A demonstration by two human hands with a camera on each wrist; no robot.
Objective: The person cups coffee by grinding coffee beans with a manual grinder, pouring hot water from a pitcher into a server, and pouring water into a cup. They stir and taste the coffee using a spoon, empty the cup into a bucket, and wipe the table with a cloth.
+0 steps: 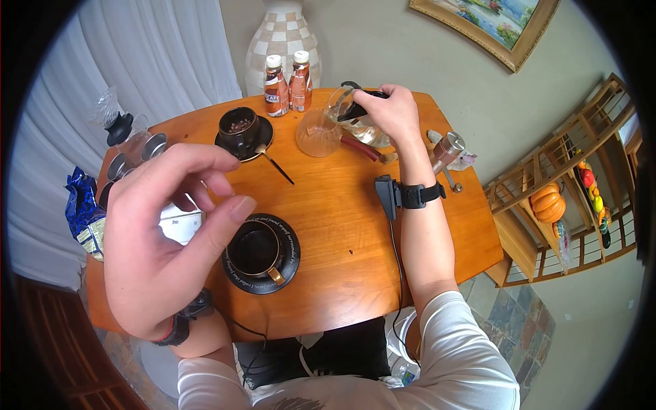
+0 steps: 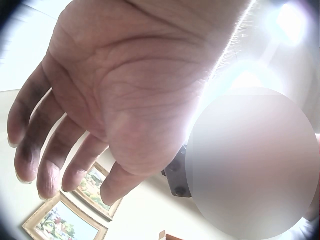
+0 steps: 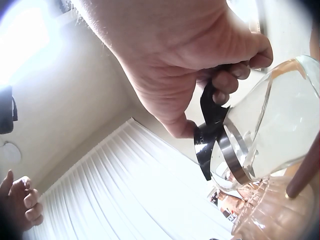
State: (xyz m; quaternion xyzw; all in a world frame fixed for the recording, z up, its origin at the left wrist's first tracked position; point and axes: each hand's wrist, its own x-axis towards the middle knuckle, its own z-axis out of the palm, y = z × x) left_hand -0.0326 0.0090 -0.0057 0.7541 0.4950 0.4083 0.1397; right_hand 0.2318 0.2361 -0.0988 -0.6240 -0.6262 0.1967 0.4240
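Observation:
My right hand (image 1: 395, 115) grips the black handle (image 3: 214, 107) of a clear glass coffee pot (image 3: 280, 112) at the back right of the table. Clear liquid shows in the pot (image 1: 372, 133). Just left of it is a round ribbed glass vessel (image 1: 317, 133), with a dark red handle (image 1: 360, 147) beside it. My left hand (image 1: 160, 229) is raised close to the head camera, fingers loosely bent and holding nothing. Below and to its right, a black cup (image 1: 254, 251) with a gold handle sits on a black lettered saucer (image 1: 290, 273).
A black cup (image 1: 236, 145) of coffee beans and a gold-tipped spoon (image 1: 275, 164) rest on another saucer. Behind stand two brown bottles (image 1: 276, 89). A metal grinder (image 1: 447, 150) is at right; a blue bag (image 1: 83, 201) and glass jars (image 1: 137, 147) are at left.

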